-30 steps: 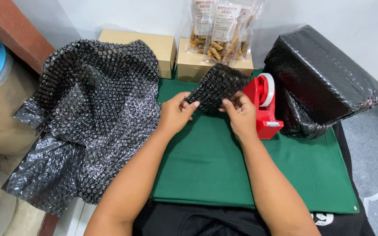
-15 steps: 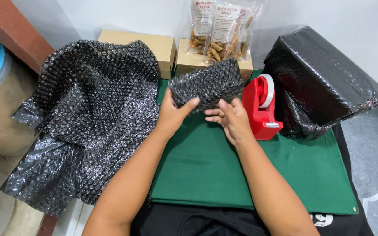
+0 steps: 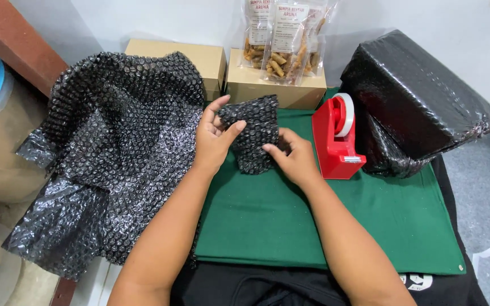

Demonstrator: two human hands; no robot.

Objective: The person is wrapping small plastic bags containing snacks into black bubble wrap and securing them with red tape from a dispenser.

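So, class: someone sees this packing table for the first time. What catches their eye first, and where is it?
Probably the small bundle wrapped in black bubble wrap at the centre, held up between the left hand and right hand over the green mat. Next, the bright red tape dispenser just right of it, and the big heap of black bubble wrap spilling off the left.

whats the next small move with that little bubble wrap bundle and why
Probably press the loose flap flat with the right hand and reach for the red tape dispenser beside it. The left hand already grips the wrapped bundle upright on the green mat, and no tape shows on it.
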